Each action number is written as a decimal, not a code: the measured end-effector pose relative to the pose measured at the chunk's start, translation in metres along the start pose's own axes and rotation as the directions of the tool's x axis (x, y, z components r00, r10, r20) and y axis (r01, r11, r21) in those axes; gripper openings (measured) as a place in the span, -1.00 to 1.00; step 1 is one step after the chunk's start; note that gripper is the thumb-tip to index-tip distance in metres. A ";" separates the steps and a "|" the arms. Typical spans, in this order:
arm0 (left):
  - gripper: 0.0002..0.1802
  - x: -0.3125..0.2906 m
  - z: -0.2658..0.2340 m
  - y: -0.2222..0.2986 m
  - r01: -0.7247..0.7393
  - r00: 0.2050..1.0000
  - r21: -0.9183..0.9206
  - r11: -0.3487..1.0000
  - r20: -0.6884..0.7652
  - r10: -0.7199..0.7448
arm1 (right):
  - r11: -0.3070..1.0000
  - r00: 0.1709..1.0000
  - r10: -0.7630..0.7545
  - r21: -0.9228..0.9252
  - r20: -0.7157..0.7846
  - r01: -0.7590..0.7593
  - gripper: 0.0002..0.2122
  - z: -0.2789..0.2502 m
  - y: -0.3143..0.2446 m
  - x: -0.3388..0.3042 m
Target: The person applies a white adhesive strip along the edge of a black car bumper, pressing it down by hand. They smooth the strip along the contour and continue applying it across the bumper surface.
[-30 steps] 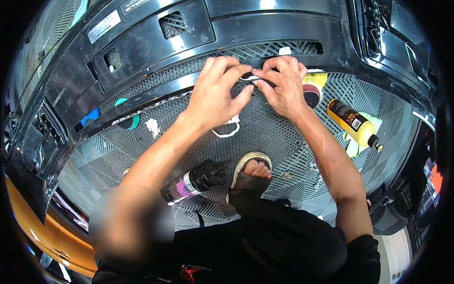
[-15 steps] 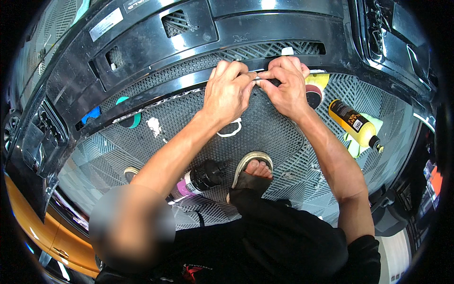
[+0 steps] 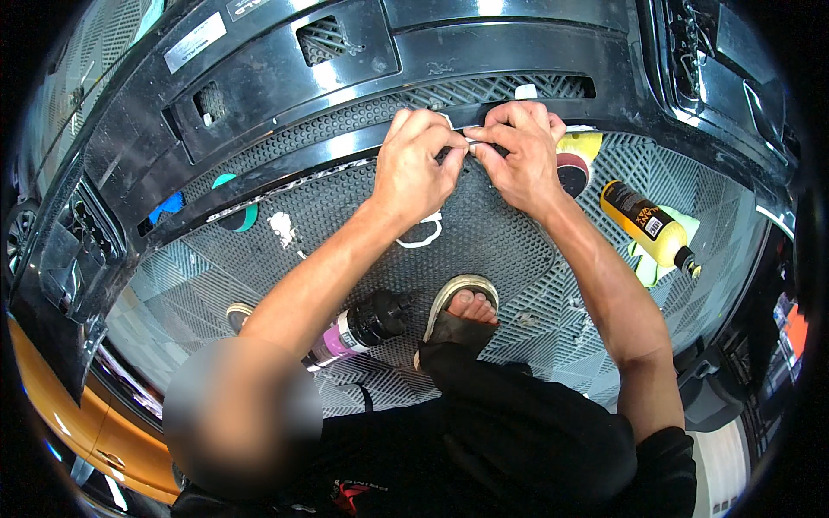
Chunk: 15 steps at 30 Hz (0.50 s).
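Note:
A black car bumper (image 3: 509, 53) arches across the top of the head view, its narrow lower bar close to both hands. My left hand (image 3: 414, 168) is at the middle of that bar, fingers curled and thumb and index tips pinched. Facing it, my right hand (image 3: 523, 160) pinches at nearly the same spot, its other fingers bent over the bar. The fingertips almost meet. Something thin and dark shows between them, too small to name. Broken white residue (image 3: 345, 164) runs along the bar's edge left of my left hand.
A yellow bottle with a black label (image 3: 643, 216) lies on a green cloth (image 3: 649, 269) at right. Beside my right wrist is a round pad (image 3: 573, 174). A black-capped purple bottle (image 3: 345, 339) lies below my left forearm. A green round pad (image 3: 246, 219) and blue item (image 3: 167, 207) are left.
The fingertips have shifted slightly, and my left fingers sit a little higher and more bent. Both hands stay at the same place on the bar.

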<state>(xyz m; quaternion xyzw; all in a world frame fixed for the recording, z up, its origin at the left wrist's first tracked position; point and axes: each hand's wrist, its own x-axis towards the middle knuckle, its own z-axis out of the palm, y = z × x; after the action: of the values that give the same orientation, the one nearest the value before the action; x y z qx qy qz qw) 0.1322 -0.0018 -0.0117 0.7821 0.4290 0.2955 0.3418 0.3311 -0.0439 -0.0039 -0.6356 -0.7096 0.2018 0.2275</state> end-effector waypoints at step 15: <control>-0.77 -0.001 -0.003 0.004 -0.005 0.999 0.108 0.994 0.054 -0.001 | 0.980 0.997 0.077 0.183 0.033 -0.081 -0.87 -0.003 0.007 -0.001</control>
<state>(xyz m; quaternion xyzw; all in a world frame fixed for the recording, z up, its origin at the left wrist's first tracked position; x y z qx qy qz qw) 0.1312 -0.0036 -0.0074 0.8075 0.4345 0.2510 0.3100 0.3386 -0.0442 -0.0061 -0.6369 -0.6650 0.2836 0.2678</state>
